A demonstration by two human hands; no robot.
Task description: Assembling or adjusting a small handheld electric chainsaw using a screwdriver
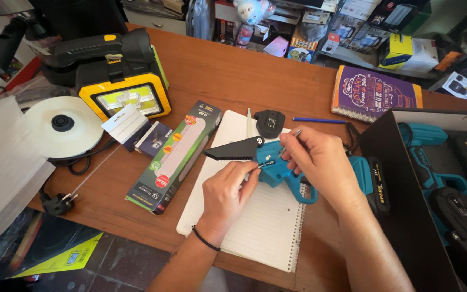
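Note:
A small blue cordless chainsaw body (282, 170) with a black toothed guard (233, 150) lies on a white spiral notepad (266, 216). My left hand (225, 194) pinches a small metal screw or bolt against the saw's side. My right hand (322, 162) rests on the saw and holds a thin metal tool near its top. A black cover piece (269, 123) lies on the notepad's far edge. The saw's black battery (377, 184) sticks out to the right.
A long green and grey box (177, 154), a yellow and black work lamp (122, 89), a white round base (60, 125) with cord and plug, a blue pen (320, 120), a purple notebook (374, 94). An open black case (406, 205) with more blue tools stands at right.

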